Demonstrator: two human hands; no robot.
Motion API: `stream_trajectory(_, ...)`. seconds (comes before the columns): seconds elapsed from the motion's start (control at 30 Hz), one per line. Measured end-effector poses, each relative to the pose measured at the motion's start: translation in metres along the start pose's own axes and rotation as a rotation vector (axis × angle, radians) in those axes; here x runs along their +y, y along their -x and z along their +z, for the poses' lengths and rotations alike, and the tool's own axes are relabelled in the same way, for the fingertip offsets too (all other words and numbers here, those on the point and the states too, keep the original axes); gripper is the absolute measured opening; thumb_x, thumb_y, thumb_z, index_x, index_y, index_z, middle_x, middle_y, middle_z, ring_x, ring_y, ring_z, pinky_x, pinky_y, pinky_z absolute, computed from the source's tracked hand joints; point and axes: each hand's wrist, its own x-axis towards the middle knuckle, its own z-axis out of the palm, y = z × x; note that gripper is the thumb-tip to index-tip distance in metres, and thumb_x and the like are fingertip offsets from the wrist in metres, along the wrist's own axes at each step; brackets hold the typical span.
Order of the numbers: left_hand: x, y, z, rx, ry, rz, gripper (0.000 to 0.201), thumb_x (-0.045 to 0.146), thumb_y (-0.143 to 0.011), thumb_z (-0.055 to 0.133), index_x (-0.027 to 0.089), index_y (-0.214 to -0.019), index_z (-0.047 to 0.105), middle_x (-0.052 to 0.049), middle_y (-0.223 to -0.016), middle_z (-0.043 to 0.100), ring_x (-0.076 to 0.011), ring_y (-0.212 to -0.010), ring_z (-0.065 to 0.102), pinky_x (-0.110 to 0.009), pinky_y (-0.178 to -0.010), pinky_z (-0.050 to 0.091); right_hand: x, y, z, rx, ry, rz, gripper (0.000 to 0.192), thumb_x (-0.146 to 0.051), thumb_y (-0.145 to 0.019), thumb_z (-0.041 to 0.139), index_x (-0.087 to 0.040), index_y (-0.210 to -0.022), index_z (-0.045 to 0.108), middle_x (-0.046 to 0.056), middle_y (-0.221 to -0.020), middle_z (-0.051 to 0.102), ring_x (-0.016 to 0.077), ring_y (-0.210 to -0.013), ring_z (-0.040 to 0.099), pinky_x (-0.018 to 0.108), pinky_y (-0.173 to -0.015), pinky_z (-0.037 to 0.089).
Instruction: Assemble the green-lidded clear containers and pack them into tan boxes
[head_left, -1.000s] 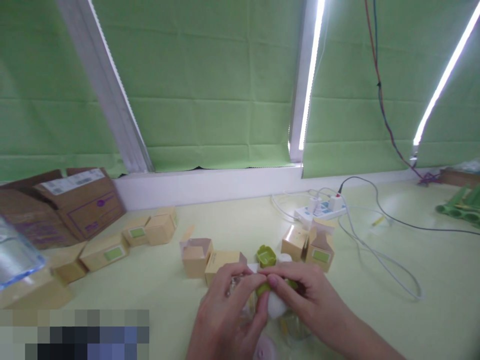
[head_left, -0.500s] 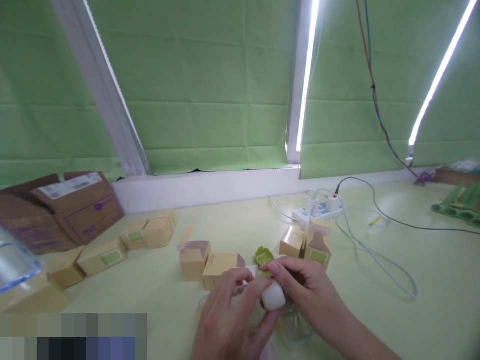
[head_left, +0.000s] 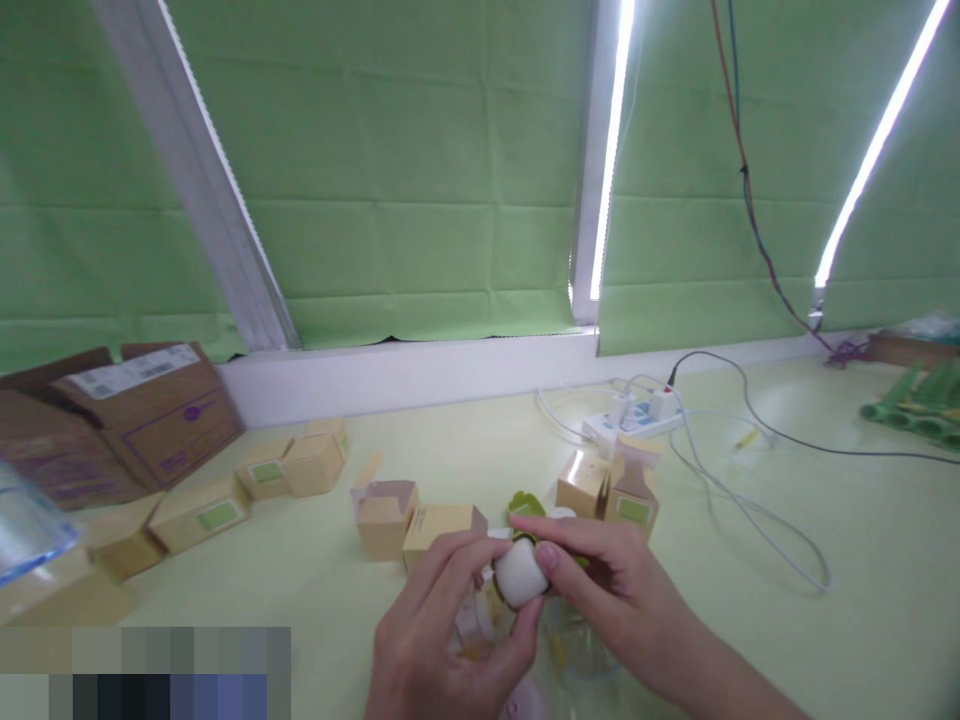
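Between my two hands is a small rounded white piece with an olive-green rim round its edge. The fingers and thumb of my left hand grip it from the left and below. My right hand pinches its upper right side with thumb and forefinger, and a bit of green shows under those fingers. Just behind them lies a green flower-shaped cup. Clear plastic packaging rests below my right hand. Some small pale parts under my left hand are partly hidden and too blurred to name.
Small yellow cartons stand about: an open one, one beside it, and a pair near the power strip. More cartons line the left, before a brown cardboard box. A white cable loops at right.
The white piece has moved slightly left and turned, so its green rim shows more. My right fingers have shifted onto its upper side. The view has moved slightly.
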Motion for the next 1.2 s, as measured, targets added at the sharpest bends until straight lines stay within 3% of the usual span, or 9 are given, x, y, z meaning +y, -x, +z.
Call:
stream_trajectory(0.3, 0.004, -0.001, 0.000, 0.031, -0.103, 0.032, 0.034, 0.013, -0.075, 0.070, 0.020, -0.107, 0.059, -0.005, -0.099, 0.066, -0.0186, -0.088, 0.068, -0.027, -0.079, 0.056, 0.000, -0.002, 0.001, -0.026, 0.119, -0.063, 0.033, -0.030, -0.100, 0.051, -0.018, -0.120, 0.075, 0.004, -0.094, 0.081, 0.0170, -0.080, 0.074, 0.025, -0.071, 0.055)
stream_trajectory(0.53, 0.004, 0.002, 0.003, 0.006, -0.007, -0.016, 0.035, 0.014, -0.080, 0.072, 0.022, -0.112, 0.059, -0.004, -0.101, 0.065, -0.0179, -0.094, 0.066, -0.027, -0.084, 0.055, 0.006, -0.002, 0.000, 0.002, 0.064, -0.028, 0.030, -0.032, -0.097, 0.057, -0.022, -0.120, 0.075, 0.003, -0.102, 0.082, 0.0181, -0.088, 0.076, 0.025, -0.076, 0.057)
stream_trajectory(0.67, -0.003, 0.005, 0.007, -0.001, -0.045, 0.083, 0.045, 0.021, -0.084, 0.074, 0.021, -0.126, 0.058, -0.009, -0.114, 0.065, -0.0220, -0.103, 0.066, -0.031, -0.088, 0.056, 0.008, -0.002, 0.000, 0.020, 0.094, -0.035, 0.029, -0.031, -0.096, 0.060, -0.019, -0.118, 0.075, 0.006, -0.106, 0.081, 0.0201, -0.092, 0.076, 0.026, -0.076, 0.059)
stream_trajectory(0.83, -0.006, 0.002, 0.006, -0.003, -0.083, 0.147, 0.028, 0.020, -0.089, 0.070, 0.020, -0.116, 0.064, -0.008, -0.105, 0.068, -0.0226, -0.096, 0.067, -0.034, -0.085, 0.057, 0.006, -0.001, 0.003, -0.014, 0.225, -0.148, 0.031, -0.028, -0.097, 0.057, -0.014, -0.119, 0.073, 0.010, -0.105, 0.080, 0.0206, -0.091, 0.077, 0.028, -0.079, 0.060)
stream_trajectory(0.97, -0.005, 0.001, 0.002, -0.037, -0.043, 0.100, 0.028, 0.017, -0.087, 0.072, 0.020, -0.114, 0.063, -0.007, -0.103, 0.068, -0.0206, -0.096, 0.067, -0.032, -0.086, 0.056, 0.005, 0.000, 0.002, -0.037, 0.274, -0.229, 0.033, -0.024, -0.100, 0.052, -0.011, -0.124, 0.070, 0.012, -0.113, 0.078, 0.0203, -0.101, 0.074, 0.028, -0.089, 0.058)
stream_trajectory(1.2, 0.000, 0.004, 0.002, -0.022, 0.024, 0.001, 0.029, 0.013, -0.081, 0.071, 0.022, -0.107, 0.064, -0.003, -0.092, 0.065, -0.0176, -0.083, 0.067, -0.028, -0.075, 0.055, 0.002, 0.002, 0.003, -0.036, 0.265, -0.235, 0.032, -0.024, -0.100, 0.052, -0.011, -0.123, 0.071, 0.010, -0.108, 0.079, 0.0181, -0.097, 0.075, 0.025, -0.088, 0.056)
